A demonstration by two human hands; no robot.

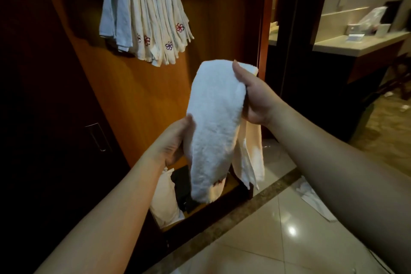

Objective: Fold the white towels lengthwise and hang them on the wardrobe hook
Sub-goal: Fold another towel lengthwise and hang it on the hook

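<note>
Hands: our left hand [175, 142] and right hand [253, 95] grip a folded white towel [215, 122] near the hanging towels [144, 18].

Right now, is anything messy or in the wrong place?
Yes. A crumpled white cloth lies on the shiny floor tiles at the right, not hung up. The hanging towels on the wardrobe are bunched unevenly, some ends lower. The held towel looks fine between the left hand and right hand.

Vanity counter [347, 45], plastic bag [373, 16], tiled floor [278, 229]
</note>
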